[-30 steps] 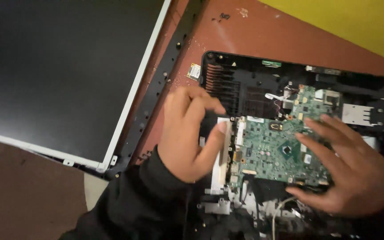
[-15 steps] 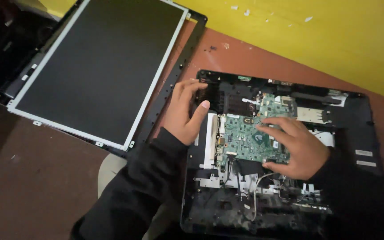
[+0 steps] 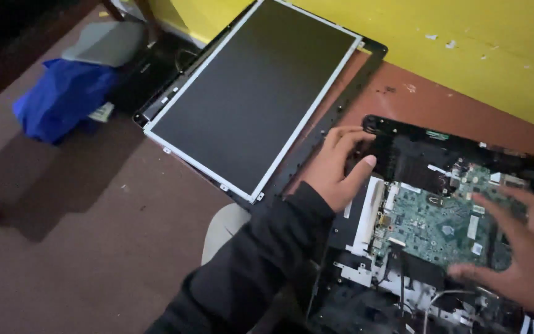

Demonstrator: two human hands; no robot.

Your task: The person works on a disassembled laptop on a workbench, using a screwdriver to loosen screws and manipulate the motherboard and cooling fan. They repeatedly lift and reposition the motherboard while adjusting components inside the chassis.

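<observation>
Setting: reddish-brown floor beneath a yellow wall.
Circuit board: green circuit board, studded with chips, sits inside the opened black laptop base at right.
Left hand: left hand rests on the base's upper-left corner, fingers loosely spread, gripping nothing.
Right hand: right hand is splayed wide, fingertips on the board's right edge.
Beyond: detached screen panel lies flat at left; blue cloth farther off.
</observation>
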